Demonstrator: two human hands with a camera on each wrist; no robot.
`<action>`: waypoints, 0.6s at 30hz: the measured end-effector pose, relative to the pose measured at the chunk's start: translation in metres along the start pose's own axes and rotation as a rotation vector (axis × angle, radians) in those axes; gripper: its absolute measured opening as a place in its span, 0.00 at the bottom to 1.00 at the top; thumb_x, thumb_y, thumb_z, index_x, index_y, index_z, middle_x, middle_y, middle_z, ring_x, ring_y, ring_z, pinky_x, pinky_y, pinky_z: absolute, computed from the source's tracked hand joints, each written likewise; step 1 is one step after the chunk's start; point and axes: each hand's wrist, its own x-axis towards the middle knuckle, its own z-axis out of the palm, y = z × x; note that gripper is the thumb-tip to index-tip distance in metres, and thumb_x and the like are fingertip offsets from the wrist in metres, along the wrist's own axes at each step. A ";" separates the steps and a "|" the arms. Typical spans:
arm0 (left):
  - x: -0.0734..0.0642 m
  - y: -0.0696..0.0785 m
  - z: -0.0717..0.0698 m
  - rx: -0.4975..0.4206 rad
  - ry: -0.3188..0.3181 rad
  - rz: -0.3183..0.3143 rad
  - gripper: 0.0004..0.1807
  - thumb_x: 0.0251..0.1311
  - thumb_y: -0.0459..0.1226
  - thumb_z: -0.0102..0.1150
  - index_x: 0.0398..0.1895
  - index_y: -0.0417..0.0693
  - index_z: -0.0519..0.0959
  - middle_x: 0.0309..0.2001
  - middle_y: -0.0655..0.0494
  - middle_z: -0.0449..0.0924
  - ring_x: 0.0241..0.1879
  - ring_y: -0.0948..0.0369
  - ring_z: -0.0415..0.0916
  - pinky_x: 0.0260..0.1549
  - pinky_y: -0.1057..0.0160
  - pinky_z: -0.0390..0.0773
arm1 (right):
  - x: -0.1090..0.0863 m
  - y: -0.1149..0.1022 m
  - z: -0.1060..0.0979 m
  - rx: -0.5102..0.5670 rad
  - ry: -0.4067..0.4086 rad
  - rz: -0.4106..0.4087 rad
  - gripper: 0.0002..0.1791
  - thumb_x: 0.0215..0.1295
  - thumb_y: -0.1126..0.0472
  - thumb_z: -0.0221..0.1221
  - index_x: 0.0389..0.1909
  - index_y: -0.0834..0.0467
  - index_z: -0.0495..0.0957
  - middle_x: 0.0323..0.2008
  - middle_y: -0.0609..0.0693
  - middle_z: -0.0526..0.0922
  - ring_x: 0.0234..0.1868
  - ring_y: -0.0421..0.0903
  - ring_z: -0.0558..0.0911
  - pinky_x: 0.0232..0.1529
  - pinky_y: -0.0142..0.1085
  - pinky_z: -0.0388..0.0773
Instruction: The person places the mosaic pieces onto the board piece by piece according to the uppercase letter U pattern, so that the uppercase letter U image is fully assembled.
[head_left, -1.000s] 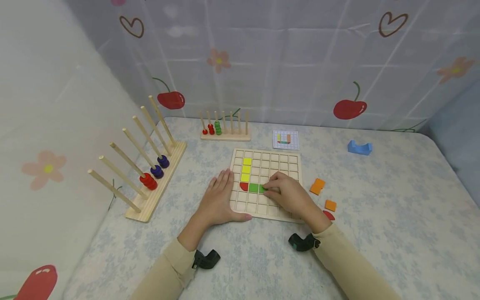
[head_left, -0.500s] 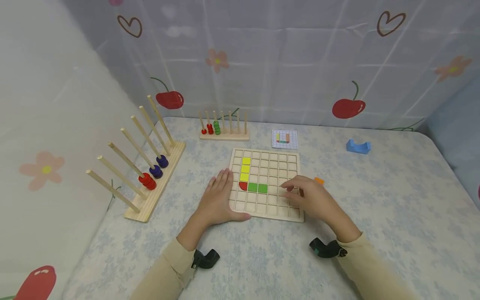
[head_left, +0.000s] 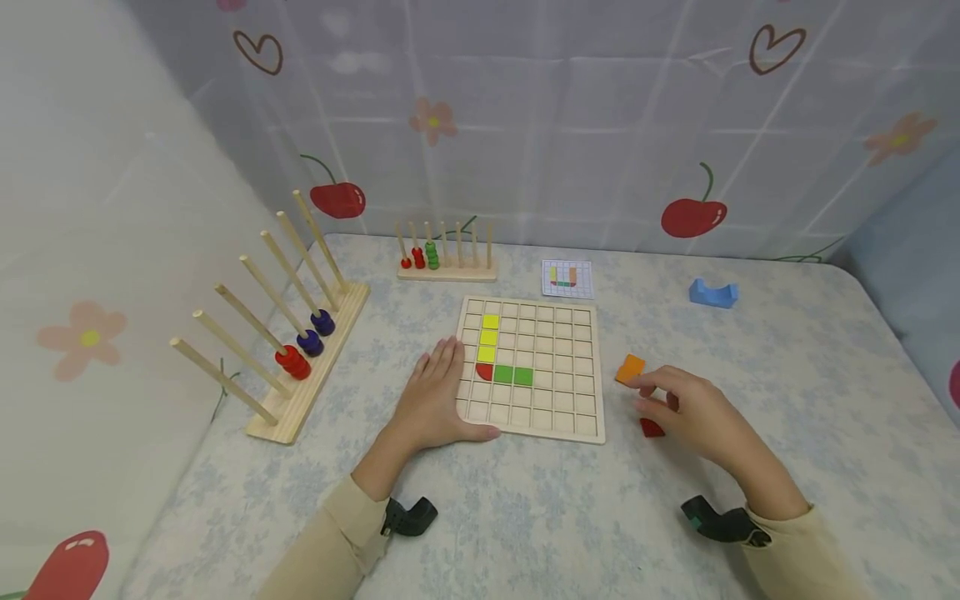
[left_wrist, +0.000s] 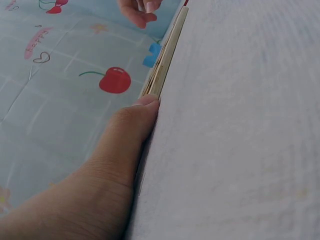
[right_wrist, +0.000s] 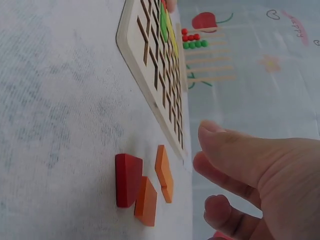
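My left hand (head_left: 433, 400) rests on the table with straight fingers along the left edge of the wooden grid board (head_left: 566, 398); its thumb touches the board's front edge. On the board are a column of yellow squares (head_left: 488, 337), a red quarter-round piece (head_left: 484, 372) and two green squares (head_left: 513, 375). Right of the board, my right hand (head_left: 693, 412) hovers, thumb and fingers loosely bent and apart, holding nothing. Beneath and beside it lie orange tiles (head_left: 631, 367) and a red piece (head_left: 651, 427); the right wrist view shows the red piece (right_wrist: 128, 180) beside the orange tiles (right_wrist: 146, 201).
A long wooden peg stand (head_left: 300, 400) with red and blue rings is at the left. Behind the board stand a small peg stand (head_left: 450, 273) with red and green beads and a printed pattern card (head_left: 567, 279). A blue notched block (head_left: 713, 294) lies at the back right.
My right hand has let go of the second green square, now lying on the board, and has moved right, off the board, to the orange and red pieces. The left hand has stayed put.
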 end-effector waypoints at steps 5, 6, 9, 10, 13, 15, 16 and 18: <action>0.000 0.000 0.000 -0.002 -0.003 -0.004 0.80 0.33 0.81 0.58 0.80 0.43 0.36 0.81 0.49 0.33 0.81 0.56 0.30 0.78 0.50 0.37 | -0.011 0.007 -0.004 -0.021 0.015 0.014 0.16 0.62 0.64 0.67 0.51 0.54 0.83 0.37 0.44 0.82 0.28 0.39 0.68 0.23 0.30 0.66; 0.000 0.000 0.000 -0.003 0.000 -0.002 0.80 0.33 0.81 0.59 0.80 0.42 0.37 0.81 0.49 0.33 0.81 0.56 0.30 0.78 0.49 0.38 | -0.013 0.007 -0.004 -0.026 0.015 0.016 0.16 0.61 0.64 0.67 0.51 0.54 0.83 0.37 0.44 0.82 0.28 0.39 0.68 0.24 0.29 0.66; 0.000 0.000 0.000 -0.004 -0.001 -0.002 0.80 0.33 0.80 0.59 0.80 0.42 0.37 0.81 0.49 0.34 0.81 0.55 0.30 0.78 0.49 0.38 | -0.016 0.010 -0.003 -0.035 0.005 0.027 0.16 0.61 0.64 0.67 0.50 0.53 0.84 0.37 0.42 0.82 0.30 0.39 0.69 0.26 0.29 0.68; 0.000 0.000 0.000 -0.006 0.000 -0.001 0.80 0.33 0.80 0.59 0.80 0.42 0.37 0.81 0.49 0.34 0.81 0.55 0.30 0.78 0.49 0.38 | -0.017 0.010 -0.003 -0.038 0.000 0.031 0.16 0.60 0.63 0.68 0.50 0.53 0.84 0.38 0.42 0.83 0.30 0.38 0.69 0.26 0.29 0.69; 0.000 0.001 -0.001 -0.006 0.000 -0.002 0.80 0.33 0.80 0.59 0.80 0.42 0.37 0.81 0.49 0.34 0.81 0.55 0.31 0.78 0.49 0.38 | -0.020 0.011 -0.001 -0.042 -0.022 0.037 0.14 0.61 0.60 0.68 0.49 0.51 0.84 0.39 0.41 0.84 0.30 0.37 0.70 0.27 0.29 0.70; 0.000 0.001 -0.001 -0.006 0.004 0.000 0.80 0.32 0.80 0.60 0.80 0.42 0.37 0.81 0.48 0.35 0.81 0.55 0.31 0.78 0.49 0.38 | -0.021 0.012 0.000 -0.058 -0.034 0.038 0.15 0.61 0.59 0.68 0.50 0.51 0.84 0.39 0.41 0.85 0.29 0.36 0.69 0.27 0.29 0.69; 0.000 0.001 -0.001 -0.006 0.006 0.000 0.80 0.32 0.80 0.60 0.80 0.42 0.37 0.81 0.48 0.35 0.81 0.55 0.31 0.78 0.49 0.38 | -0.022 0.012 0.000 -0.063 -0.044 0.040 0.16 0.61 0.58 0.68 0.50 0.51 0.84 0.40 0.41 0.85 0.29 0.36 0.69 0.27 0.30 0.69; 0.000 0.000 0.000 -0.006 0.008 0.000 0.80 0.32 0.80 0.60 0.80 0.42 0.37 0.81 0.48 0.35 0.81 0.55 0.31 0.78 0.49 0.38 | -0.023 0.013 0.001 -0.079 -0.061 0.045 0.17 0.61 0.58 0.68 0.52 0.51 0.84 0.40 0.40 0.85 0.28 0.36 0.69 0.26 0.30 0.68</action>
